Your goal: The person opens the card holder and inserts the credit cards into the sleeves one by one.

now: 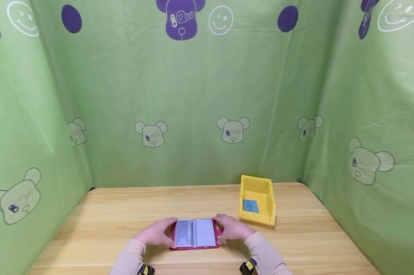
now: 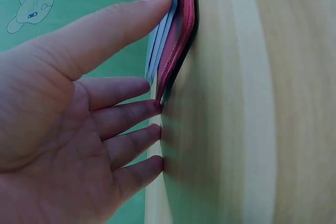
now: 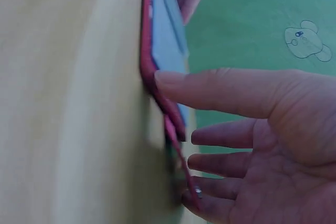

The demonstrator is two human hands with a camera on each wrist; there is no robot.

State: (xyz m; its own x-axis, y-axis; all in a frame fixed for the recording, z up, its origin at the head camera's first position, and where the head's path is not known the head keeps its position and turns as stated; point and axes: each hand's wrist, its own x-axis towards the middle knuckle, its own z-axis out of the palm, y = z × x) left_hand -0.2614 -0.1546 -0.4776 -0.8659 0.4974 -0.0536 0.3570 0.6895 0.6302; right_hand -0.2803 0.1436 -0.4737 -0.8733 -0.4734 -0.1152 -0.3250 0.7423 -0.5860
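Observation:
A red card holder (image 1: pixel 205 232) lies opened out on the table, its clear plastic sleeves facing up. At its left side is my left hand (image 1: pixel 157 232). In the left wrist view, that thumb rests on the bluish sleeves (image 2: pixel 161 30), and the fairly straight fingers reach the edge of the red cover (image 2: pixel 185 22). My right hand (image 1: pixel 235 228) is at the opposite side. Its thumb touches the cover's edge in the right wrist view, with the other fingers extended near a thin red strap (image 3: pixel 175 135) that carries a metal snap (image 3: pixel 197 191).
A yellow bin (image 1: pixel 257 218) stands at the back right of the wooden table (image 1: pixel 131 204). Inside it lies a blue card (image 1: pixel 250 206). Green printed cloth (image 1: pixel 193 160) encloses the table at the back and both sides.

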